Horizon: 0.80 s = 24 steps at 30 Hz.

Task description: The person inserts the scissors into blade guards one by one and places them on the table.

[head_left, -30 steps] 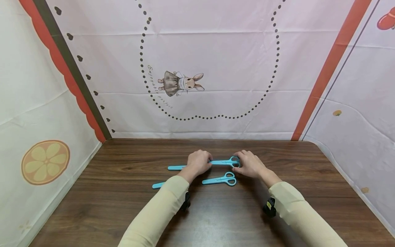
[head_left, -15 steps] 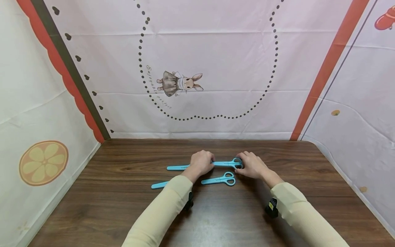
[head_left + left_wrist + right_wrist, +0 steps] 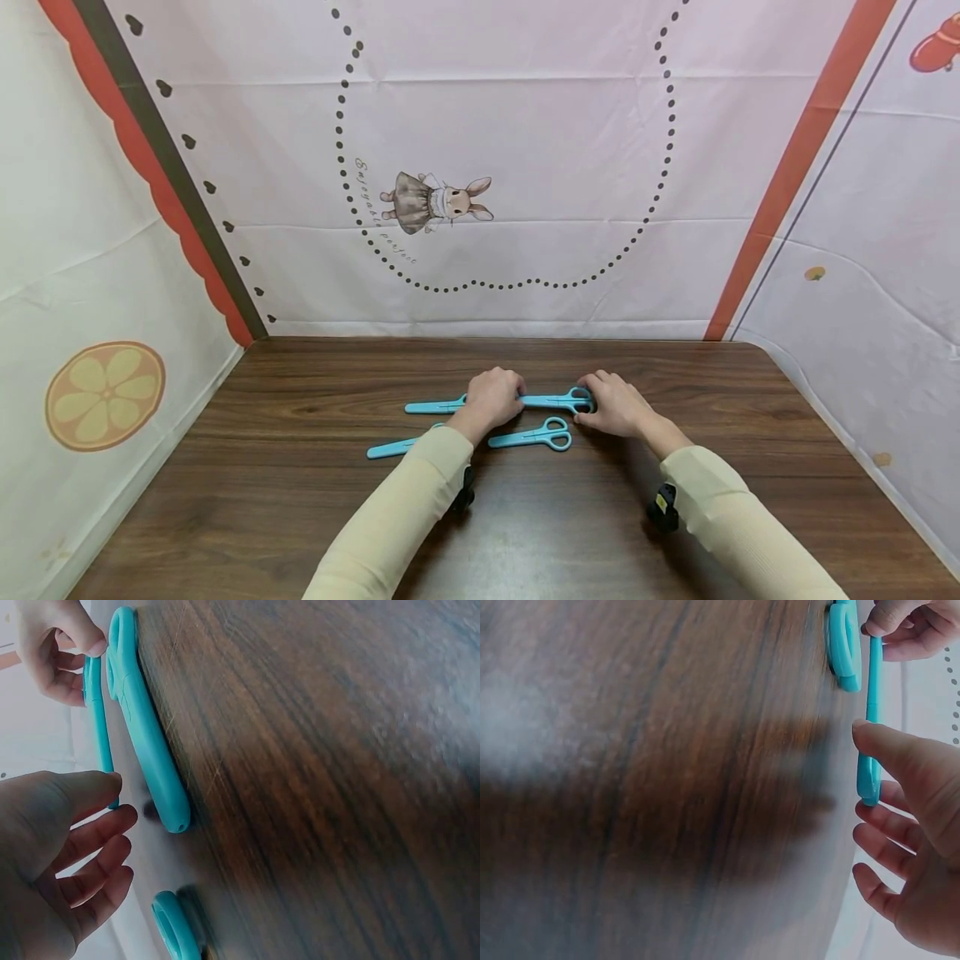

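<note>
Both hands hold one pair of light blue scissors (image 3: 547,402) between them, lifted just off the table in the wrist views. My left hand (image 3: 492,397) pinches the blade end between thumb and index finger; its other fingers are loosely bent. At the handle loops, my right hand (image 3: 618,406) holds on with thumb and fingers, seen closer in the right wrist view around the scissors (image 3: 873,705). A matching pair of scissors (image 3: 521,437) lies just nearer on the table, handles to the right. Left of my left hand lies another pair of scissors (image 3: 435,407), its handles partly hidden.
A further pair of blue scissors (image 3: 392,448) lies at the lower left, partly covered by the left sleeve (image 3: 408,500). The brown wooden table (image 3: 300,500) meets a printed white cloth (image 3: 540,150) at the back and sides.
Both hands and the held scissors have shifted slightly to the right and a little nearer. More of the two left-hand pairs of scissors now shows. The lower right pair lies still.
</note>
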Motion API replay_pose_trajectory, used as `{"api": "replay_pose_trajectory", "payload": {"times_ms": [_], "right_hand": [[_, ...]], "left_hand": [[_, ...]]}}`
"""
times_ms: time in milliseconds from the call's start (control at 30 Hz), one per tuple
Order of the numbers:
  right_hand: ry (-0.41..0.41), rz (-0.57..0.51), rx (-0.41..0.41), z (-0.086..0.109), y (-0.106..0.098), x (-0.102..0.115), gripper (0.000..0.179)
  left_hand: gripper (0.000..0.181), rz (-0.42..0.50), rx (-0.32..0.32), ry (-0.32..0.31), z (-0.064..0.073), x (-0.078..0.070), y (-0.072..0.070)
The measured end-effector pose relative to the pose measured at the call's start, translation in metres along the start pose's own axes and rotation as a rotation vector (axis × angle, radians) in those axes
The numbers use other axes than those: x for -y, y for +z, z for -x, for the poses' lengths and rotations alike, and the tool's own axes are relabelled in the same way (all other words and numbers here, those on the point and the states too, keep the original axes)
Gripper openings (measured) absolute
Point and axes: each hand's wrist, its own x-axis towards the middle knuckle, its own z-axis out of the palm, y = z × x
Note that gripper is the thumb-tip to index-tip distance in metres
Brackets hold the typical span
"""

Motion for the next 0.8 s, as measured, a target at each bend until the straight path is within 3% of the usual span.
{"api": "replay_pose_trajectory", "payload": {"times_ms": [367, 800], "right_hand": [[0.022, -0.133, 0.022, 0.001, 0.006, -0.009, 0.048], [0.042, -0.186, 0.021, 0.0, 0.008, -0.013, 0.047]], "left_hand": [[0.014, 0.009, -0.006, 0.01, -0.003, -0.001, 0.004], [0.013, 0.045, -0.009, 0.003, -0.004, 0.0, 0.009]]}}
